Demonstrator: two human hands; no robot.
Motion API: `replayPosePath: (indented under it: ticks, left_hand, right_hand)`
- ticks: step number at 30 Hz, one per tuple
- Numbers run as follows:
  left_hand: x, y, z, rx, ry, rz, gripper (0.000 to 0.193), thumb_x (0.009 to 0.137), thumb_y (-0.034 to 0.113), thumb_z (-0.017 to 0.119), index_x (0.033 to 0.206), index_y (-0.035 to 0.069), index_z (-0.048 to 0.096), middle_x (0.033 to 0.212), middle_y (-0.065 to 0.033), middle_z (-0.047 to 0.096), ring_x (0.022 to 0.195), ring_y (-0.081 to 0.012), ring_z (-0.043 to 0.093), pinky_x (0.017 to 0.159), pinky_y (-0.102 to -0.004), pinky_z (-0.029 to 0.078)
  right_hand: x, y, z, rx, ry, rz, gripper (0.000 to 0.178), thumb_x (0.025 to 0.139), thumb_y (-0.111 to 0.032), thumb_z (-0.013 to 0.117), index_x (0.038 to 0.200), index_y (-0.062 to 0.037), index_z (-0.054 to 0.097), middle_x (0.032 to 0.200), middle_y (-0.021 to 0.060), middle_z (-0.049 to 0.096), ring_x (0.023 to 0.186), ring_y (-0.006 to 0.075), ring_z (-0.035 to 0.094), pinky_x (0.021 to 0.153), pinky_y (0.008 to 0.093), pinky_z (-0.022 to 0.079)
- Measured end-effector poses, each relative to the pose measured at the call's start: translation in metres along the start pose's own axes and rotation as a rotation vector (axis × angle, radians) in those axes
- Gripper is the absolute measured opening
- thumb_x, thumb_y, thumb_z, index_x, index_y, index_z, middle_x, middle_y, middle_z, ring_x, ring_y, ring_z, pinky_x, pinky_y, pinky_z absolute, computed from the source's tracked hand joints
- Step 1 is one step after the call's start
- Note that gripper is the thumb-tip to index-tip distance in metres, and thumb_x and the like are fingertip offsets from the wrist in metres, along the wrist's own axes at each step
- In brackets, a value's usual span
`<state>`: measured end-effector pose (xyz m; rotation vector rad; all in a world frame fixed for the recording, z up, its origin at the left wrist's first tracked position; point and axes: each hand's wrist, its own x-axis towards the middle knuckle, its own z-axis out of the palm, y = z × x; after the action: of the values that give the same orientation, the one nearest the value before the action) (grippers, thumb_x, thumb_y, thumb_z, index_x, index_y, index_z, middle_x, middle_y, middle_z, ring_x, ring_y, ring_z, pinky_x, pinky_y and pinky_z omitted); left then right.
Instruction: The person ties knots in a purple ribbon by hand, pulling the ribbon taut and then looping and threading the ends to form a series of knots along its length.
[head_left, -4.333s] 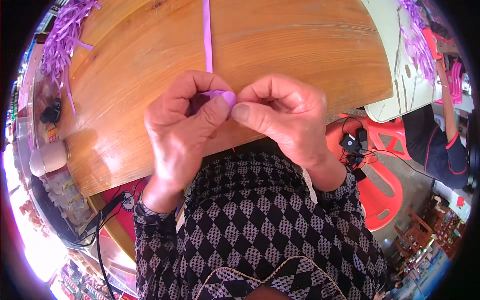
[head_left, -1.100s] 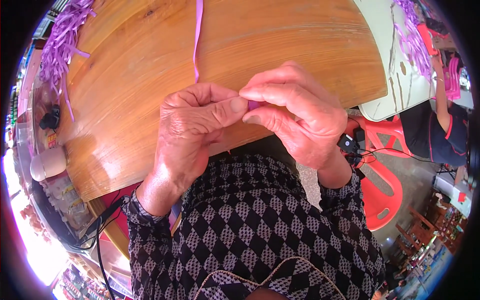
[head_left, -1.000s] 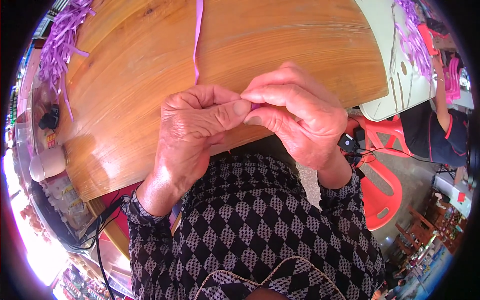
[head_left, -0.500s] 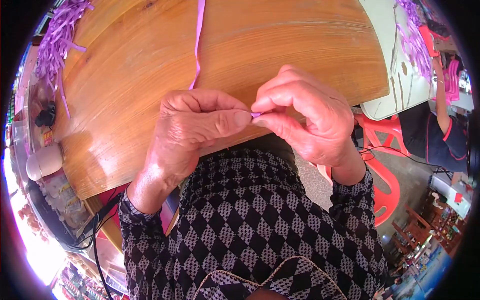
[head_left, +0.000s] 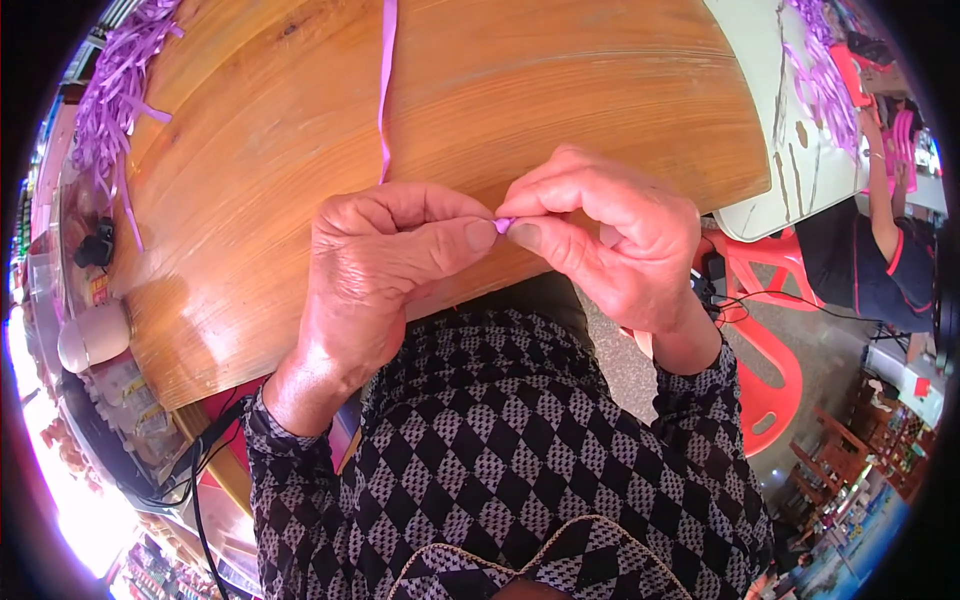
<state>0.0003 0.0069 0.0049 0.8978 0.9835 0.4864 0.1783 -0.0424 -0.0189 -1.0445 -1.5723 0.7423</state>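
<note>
While left hand [head_left: 365, 245] and right hand [head_left: 630, 235] pinch purple ribbon [head_left: 503, 226] thumb-to-finger, it's probably light, soft, slippery; best gripped at bunched bit.

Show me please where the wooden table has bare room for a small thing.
Widest: the wooden table right of the long purple ribbon, beyond the right hand. Another lies between that ribbon and the purple ribbon pile at far left. Crowded: the near middle, beneath that hand and the left hand.

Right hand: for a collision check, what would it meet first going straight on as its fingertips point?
Probably the left hand, whose fingertips lie just across the pinched purple ribbon; exact depth is unclear.
</note>
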Motion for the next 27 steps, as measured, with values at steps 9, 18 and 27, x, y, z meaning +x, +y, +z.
replayPosePath:
  ticks: [9, 18, 27]
  left_hand:
    - [-0.004, -0.002, 0.003, 0.05, 0.042, 0.036, 0.01, 0.078, 0.005, 0.065, 0.086, -0.002, 0.066, 0.065, 0.0038, 0.058, 0.053, 0.0015, 0.043, 0.045, -0.0137, 0.03]
    - [0.002, -0.003, 0.001, 0.007, -0.011, 0.008, 0.011, 0.079, 0.007, 0.066, 0.086, -0.001, 0.065, 0.068, 0.0031, 0.06, 0.056, 0.0006, 0.046, 0.048, -0.0134, 0.033]
    - [-0.008, 0.015, -0.011, 0.214, -0.037, 0.038, 0.012, 0.08, 0.01, 0.064, 0.08, -0.002, 0.063, 0.065, 0.0043, 0.056, 0.056, -0.0018, 0.045, 0.048, -0.0156, 0.033]
  right_hand:
    - [0.001, 0.003, 0.001, -0.099, 0.013, -0.139, 0.019, 0.068, 0.014, 0.054, 0.084, 0.0054, 0.059, 0.072, 0.0093, 0.06, 0.054, 0.0135, 0.049, 0.049, 0.0244, 0.038]
    - [0.003, 0.01, 0.008, -0.136, 0.065, -0.19, 0.02, 0.067, 0.006, 0.069, 0.085, 0.0051, 0.061, 0.078, 0.0107, 0.062, 0.062, 0.0167, 0.054, 0.052, 0.0282, 0.042]
    - [0.004, -0.004, 0.0, 0.092, -0.046, 0.117, 0.01, 0.068, 0.009, 0.066, 0.071, 0.0016, 0.06, 0.07, 0.0054, 0.057, 0.058, 0.0107, 0.05, 0.049, 0.0229, 0.037]
